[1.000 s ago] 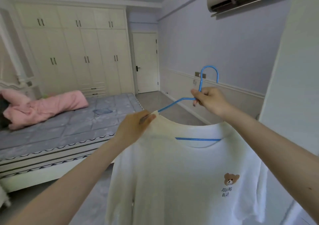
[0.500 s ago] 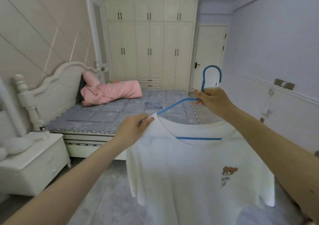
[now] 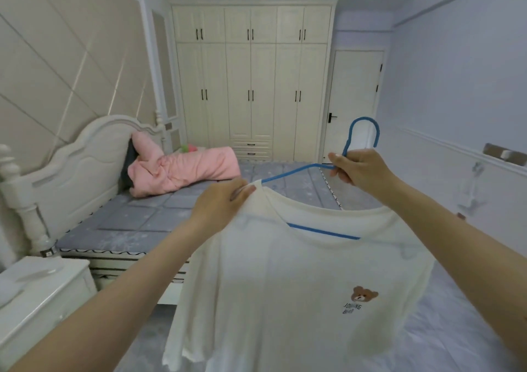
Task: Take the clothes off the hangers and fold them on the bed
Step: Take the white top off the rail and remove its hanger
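Holding up a cream T-shirt (image 3: 299, 286) on a blue hanger (image 3: 362, 132) in mid-air, in front of the bed (image 3: 159, 217). Right hand (image 3: 360, 172) gripping the hanger at the base of its hook, fingers (image 3: 340, 176) curled round the wire, hook rising above the knuckles. Left hand (image 3: 222, 205) pinching the shirt's left shoulder seam at the neckline, thumb (image 3: 242, 193) pressed on top of the fabric, the remaining fingers tucked beneath and out of view. Blue hanger arm emerging bare between the two hands; lower bar visible through the neck opening. Shirt hanging off the floor, small brown bear print (image 3: 363, 296) with dark lettering on the chest, hem out of frame below. Beyond, on the grey quilted bed, a pink duvet (image 3: 185, 169) bunched against the white carved headboard (image 3: 74, 166), well apart from the shirt. White nightstand (image 3: 42, 292) at lower left beside the bed. Cream wardrobe (image 3: 251, 81) with dark handles along the far wall, closed white door (image 3: 353, 101) just beside it to the right.
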A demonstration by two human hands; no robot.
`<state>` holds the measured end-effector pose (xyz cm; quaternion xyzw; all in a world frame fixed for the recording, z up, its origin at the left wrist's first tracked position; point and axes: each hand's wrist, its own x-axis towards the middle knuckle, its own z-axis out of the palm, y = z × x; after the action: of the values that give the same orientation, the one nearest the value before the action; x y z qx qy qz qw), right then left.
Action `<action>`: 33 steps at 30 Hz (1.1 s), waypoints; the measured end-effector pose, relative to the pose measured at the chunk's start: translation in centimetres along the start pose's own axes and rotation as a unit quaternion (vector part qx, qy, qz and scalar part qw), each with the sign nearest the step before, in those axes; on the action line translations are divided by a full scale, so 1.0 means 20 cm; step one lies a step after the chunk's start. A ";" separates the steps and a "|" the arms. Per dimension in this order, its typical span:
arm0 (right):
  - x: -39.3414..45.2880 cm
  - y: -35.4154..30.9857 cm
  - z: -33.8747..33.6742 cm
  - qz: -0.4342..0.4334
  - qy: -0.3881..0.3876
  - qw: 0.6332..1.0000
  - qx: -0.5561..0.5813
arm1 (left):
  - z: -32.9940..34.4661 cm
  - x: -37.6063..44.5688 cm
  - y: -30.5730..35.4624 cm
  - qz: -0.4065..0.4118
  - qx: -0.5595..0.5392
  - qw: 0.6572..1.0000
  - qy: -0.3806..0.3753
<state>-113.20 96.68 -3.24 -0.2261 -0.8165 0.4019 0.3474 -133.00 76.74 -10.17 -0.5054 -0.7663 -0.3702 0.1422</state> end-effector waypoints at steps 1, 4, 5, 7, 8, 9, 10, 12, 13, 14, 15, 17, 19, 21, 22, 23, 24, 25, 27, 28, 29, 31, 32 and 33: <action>0.06 0.03 0.02 0.008 0.000 1.000 0.004 | 0.02 0.05 -0.04 0.003 0.009 1.000 -0.005; 0.30 0.11 0.10 0.013 0.005 1.000 0.012 | 0.11 0.26 -0.19 -0.001 0.033 0.999 -0.005; 0.38 0.15 0.14 0.013 0.000 1.000 0.015 | 0.14 0.32 -0.24 -0.011 0.041 0.999 -0.006; 0.55 0.21 0.20 0.013 -0.012 1.000 0.018 | 0.21 0.45 -0.34 -0.030 0.045 0.999 -0.004; 0.64 0.24 0.23 0.011 -0.015 1.000 0.018 | 0.25 0.52 -0.39 -0.039 0.047 0.998 -0.002; 0.75 0.29 0.26 0.007 -0.016 1.000 0.018 | 0.29 0.59 -0.44 -0.049 0.059 0.997 -0.003; 0.84 0.33 0.29 0.000 -0.014 1.000 0.020 | 0.32 0.66 -0.48 -0.055 0.071 0.996 -0.010; 1.04 0.42 0.33 -0.017 -0.015 0.999 0.025 | 0.39 0.81 -0.57 -0.076 0.091 0.992 -0.041; 1.17 0.47 0.35 -0.022 -0.018 0.999 0.028 | 0.43 0.91 -0.61 -0.088 0.097 0.990 -0.058; 1.27 0.51 0.37 -0.025 -0.024 0.999 0.021 | 0.46 0.99 -0.65 -0.096 0.106 0.987 -0.076; 1.38 0.54 0.39 -0.024 -0.032 0.999 0.015 | 0.48 1.07 -0.69 -0.103 0.119 0.983 -0.092; 1.60 0.59 0.42 -0.025 -0.043 0.998 0.028 | 0.53 1.25 -0.77 -0.104 0.157 0.977 -0.097; 1.76 0.62 0.44 -0.031 -0.047 0.998 0.035 | 0.56 1.37 -0.85 -0.104 0.182 0.975 -0.070; 1.91 0.66 0.46 -0.037 -0.049 0.997 0.039 | 0.60 1.47 -0.95 -0.095 0.179 0.978 -0.036; 1.99 0.68 0.48 -0.034 -0.052 0.997 0.038 | 0.63 1.52 -1.01 -0.094 0.170 0.981 -0.027; 2.04 0.70 0.49 -0.032 -0.056 0.997 0.035 | 0.65 1.55 -1.06 -0.094 0.160 0.982 -0.019; 2.09 0.73 0.51 -0.027 -0.060 0.997 0.035 | 0.68 1.58 -1.10 -0.095 0.148 0.984 -0.014; 2.13 0.75 0.53 -0.021 -0.063 0.997 0.036 | 0.70 1.61 -1.15 -0.099 0.138 0.986 -0.012; 2.26 0.78 0.58 -0.012 -0.066 0.997 0.044 | 0.74 1.71 -1.24 -0.110 0.119 0.987 -0.005; 2.33 0.80 0.61 -0.010 -0.068 0.997 0.044 | 0.76 1.77 -1.30 -0.115 0.108 0.987 0.000; 2.38 0.81 0.64 -0.008 -0.070 0.997 0.042 | 0.77 1.81 -1.34 -0.116 0.097 0.989 0.004; 2.49 0.83 0.71 -0.001 -0.064 0.997 0.041 | 0.79 1.91 -1.44 -0.116 0.080 0.990 0.010; 2.57 0.86 0.75 0.003 -0.057 0.997 0.043 | 0.81 1.97 -1.51 -0.112 0.071 0.991 0.014; 2.62 0.88 0.77 0.007 -0.049 0.998 0.043 | 0.82 2.02 -1.56 -0.111 0.063 0.992 0.018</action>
<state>-157.58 133.05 -4.08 -0.1963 -0.8131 0.4494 0.3137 -176.04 108.72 -10.64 -0.4006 -0.8368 -0.3439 0.1451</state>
